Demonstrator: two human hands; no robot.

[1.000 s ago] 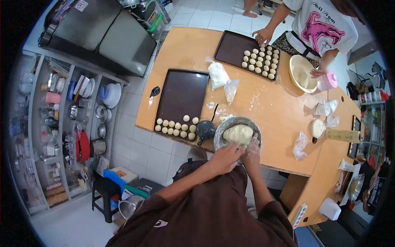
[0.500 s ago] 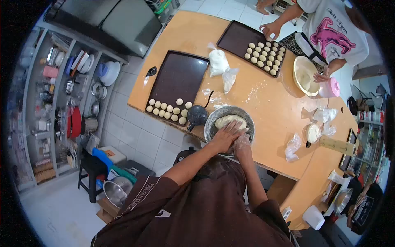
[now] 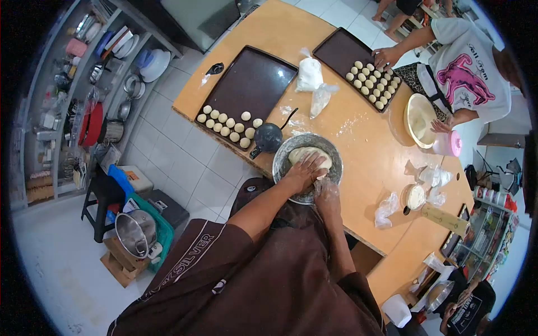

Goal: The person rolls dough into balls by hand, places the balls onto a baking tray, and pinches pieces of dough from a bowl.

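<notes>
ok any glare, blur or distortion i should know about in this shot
Head view, edges: rounded black border, shelving seemingly bowed by the wide lens; head view, table: pale glare on the nearer dark tray; head view, centre: dough and left hand readable, no obvious motion blur.

Your left forearm (image 3: 260,206) slants forward and inward, and your left hand (image 3: 306,171) lies palm down, fingers pointing ahead. Your right forearm (image 3: 336,241) reaches forward more steeply, your whitened right hand (image 3: 327,193) close beside the left.
</notes>
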